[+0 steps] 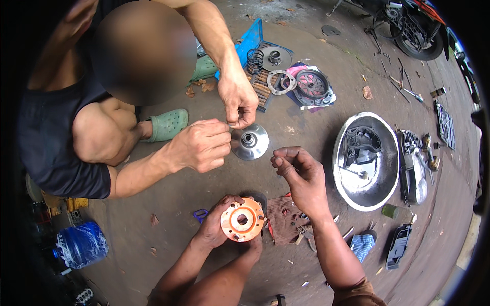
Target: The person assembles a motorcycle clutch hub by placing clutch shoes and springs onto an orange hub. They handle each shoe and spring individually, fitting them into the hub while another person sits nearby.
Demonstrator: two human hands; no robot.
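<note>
My left hand (216, 224) grips the rim of an orange round clutch plate (252, 217), which has a hole in its middle and small upright pins. My right hand (301, 178) is raised to the right of it, thumb and fingertips pinched together; whatever they hold, if anything, is too small to make out. Just ahead lies a shiny cone-shaped pulley disc (259, 144) on the ground. Over that disc, a co-worker's left hand (240, 99) and right hand (204, 145) meet at the fingertips, pinching something too small to name.
A metal basin (338, 186) with a dark part inside stands to the right, beside an engine cover (416, 186). A brown cloth (278, 232) bears small parts and pliers. Farther off are a coil spring (254, 61), ring gaskets (278, 92) and a blue toolbox (250, 38). A blue water jug (84, 245) lies left.
</note>
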